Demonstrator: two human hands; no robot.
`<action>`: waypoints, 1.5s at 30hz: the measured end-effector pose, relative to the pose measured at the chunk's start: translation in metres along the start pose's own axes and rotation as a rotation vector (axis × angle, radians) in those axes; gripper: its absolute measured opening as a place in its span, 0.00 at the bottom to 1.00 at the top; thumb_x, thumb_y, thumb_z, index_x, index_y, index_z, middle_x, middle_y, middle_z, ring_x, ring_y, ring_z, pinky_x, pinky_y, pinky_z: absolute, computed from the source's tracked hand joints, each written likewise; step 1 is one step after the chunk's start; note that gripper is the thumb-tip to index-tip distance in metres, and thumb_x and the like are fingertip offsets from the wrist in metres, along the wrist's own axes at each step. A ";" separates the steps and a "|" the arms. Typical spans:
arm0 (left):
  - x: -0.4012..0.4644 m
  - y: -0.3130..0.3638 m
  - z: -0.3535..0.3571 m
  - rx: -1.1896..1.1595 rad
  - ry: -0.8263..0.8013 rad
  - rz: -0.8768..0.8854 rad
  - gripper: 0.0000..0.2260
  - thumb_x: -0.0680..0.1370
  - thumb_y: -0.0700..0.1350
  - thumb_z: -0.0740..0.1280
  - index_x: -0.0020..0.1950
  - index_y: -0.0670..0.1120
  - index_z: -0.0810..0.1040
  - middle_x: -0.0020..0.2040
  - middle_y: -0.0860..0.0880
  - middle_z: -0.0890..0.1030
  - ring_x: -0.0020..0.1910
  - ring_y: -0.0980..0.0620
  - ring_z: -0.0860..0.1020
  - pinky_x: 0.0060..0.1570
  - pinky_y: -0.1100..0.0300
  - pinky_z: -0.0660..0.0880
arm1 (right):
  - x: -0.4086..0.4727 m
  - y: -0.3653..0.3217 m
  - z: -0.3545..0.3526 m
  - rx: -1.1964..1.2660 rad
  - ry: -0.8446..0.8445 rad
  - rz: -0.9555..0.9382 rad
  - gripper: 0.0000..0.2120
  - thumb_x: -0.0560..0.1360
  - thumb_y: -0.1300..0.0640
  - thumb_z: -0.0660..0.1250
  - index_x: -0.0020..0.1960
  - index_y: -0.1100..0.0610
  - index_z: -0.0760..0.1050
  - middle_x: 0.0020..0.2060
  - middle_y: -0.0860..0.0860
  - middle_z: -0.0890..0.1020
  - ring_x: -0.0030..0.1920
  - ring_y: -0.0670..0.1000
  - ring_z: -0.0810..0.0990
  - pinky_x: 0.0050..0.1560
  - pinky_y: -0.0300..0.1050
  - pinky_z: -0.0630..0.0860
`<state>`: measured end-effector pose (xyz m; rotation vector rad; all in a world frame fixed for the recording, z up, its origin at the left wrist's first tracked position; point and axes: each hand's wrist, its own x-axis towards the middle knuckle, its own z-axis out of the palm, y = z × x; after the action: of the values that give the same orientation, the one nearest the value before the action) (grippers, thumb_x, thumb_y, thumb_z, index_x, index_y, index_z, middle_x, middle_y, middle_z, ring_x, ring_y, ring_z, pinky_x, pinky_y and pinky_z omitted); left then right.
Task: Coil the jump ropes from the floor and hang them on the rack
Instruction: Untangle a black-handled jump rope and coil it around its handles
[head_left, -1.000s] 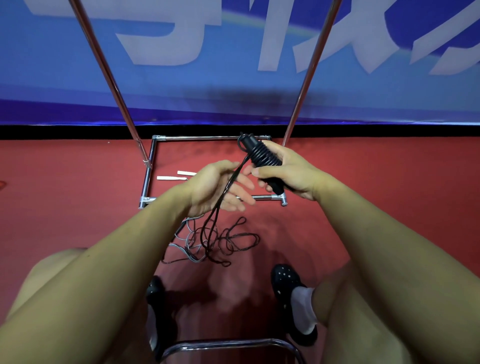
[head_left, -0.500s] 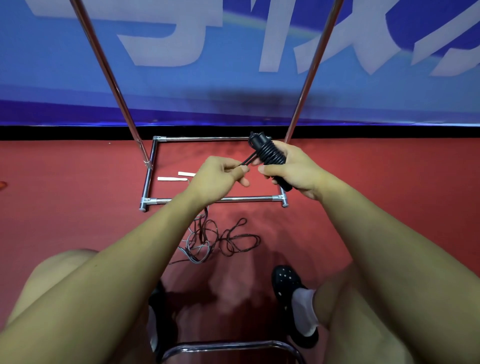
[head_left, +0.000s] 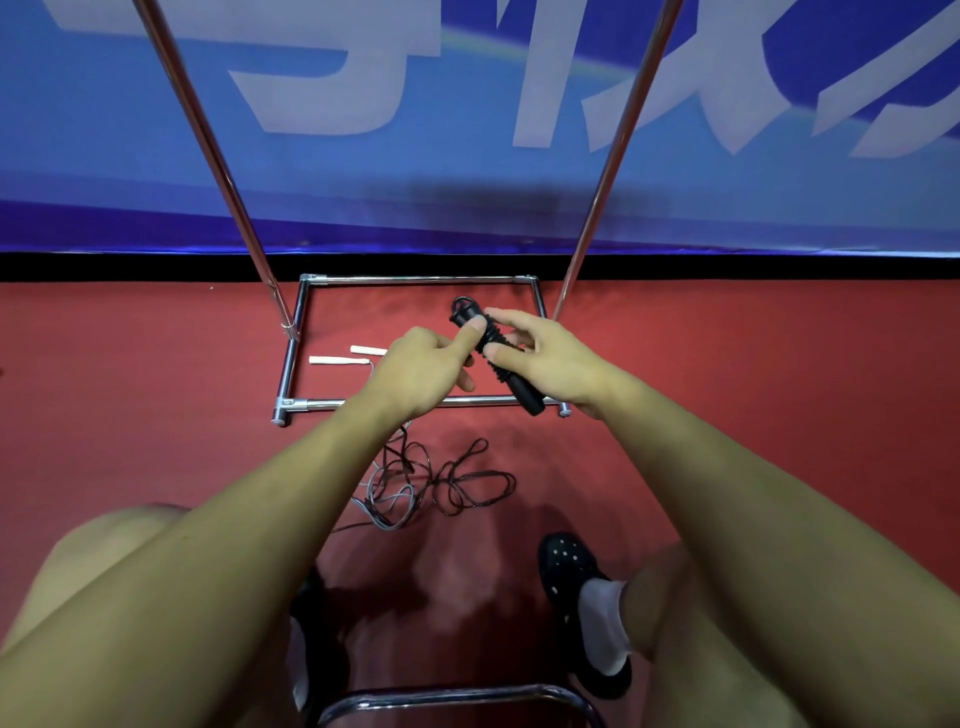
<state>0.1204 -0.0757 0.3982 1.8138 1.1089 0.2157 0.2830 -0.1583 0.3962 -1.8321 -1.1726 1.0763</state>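
Two hands meet at the middle of the frame over the base of the rack (head_left: 291, 364). My right hand (head_left: 556, 364) has its fingers and thumb curled around the black handles (head_left: 498, 353), which point from upper left to lower right with rope wound around their upper part. My left hand (head_left: 421, 371) is closed too, its thumb pressed on the wound rope near the top of the handles; I cannot tell how its other fingers lie. Below the hands, in the lower middle, the loose black rope (head_left: 467, 483) lies in tangled loops on the red floor (head_left: 130, 389), overlapping a grey rope (head_left: 387, 506). Inside the rack base, left of centre, lie two white handles (head_left: 337, 358). Two shiny poles of the rack rise toward the upper corners against the blue banner (head_left: 467, 182). A black shoe (head_left: 571, 571) sits at lower right.
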 end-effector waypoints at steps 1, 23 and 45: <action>0.000 0.000 0.000 0.007 0.005 -0.006 0.30 0.81 0.68 0.57 0.39 0.47 0.86 0.31 0.56 0.84 0.33 0.56 0.77 0.38 0.58 0.69 | 0.000 0.000 0.000 0.017 0.020 -0.016 0.28 0.79 0.58 0.72 0.77 0.50 0.69 0.58 0.57 0.82 0.56 0.54 0.84 0.63 0.46 0.79; -0.007 0.007 -0.007 -0.370 -0.403 -0.226 0.30 0.80 0.70 0.54 0.53 0.44 0.78 0.33 0.46 0.77 0.24 0.50 0.75 0.22 0.64 0.69 | -0.005 -0.007 -0.019 0.345 -0.057 -0.065 0.19 0.77 0.66 0.72 0.66 0.57 0.73 0.54 0.48 0.86 0.41 0.52 0.83 0.36 0.43 0.80; 0.001 0.008 -0.001 -0.158 -0.004 0.080 0.16 0.85 0.52 0.61 0.52 0.46 0.85 0.29 0.51 0.65 0.22 0.57 0.62 0.25 0.67 0.62 | 0.000 -0.007 -0.025 0.536 -0.004 0.209 0.22 0.86 0.46 0.53 0.60 0.62 0.77 0.45 0.56 0.84 0.39 0.52 0.81 0.42 0.45 0.76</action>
<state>0.1247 -0.0752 0.4051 1.7176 0.9891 0.3378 0.3034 -0.1590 0.4128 -1.5419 -0.6154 1.3553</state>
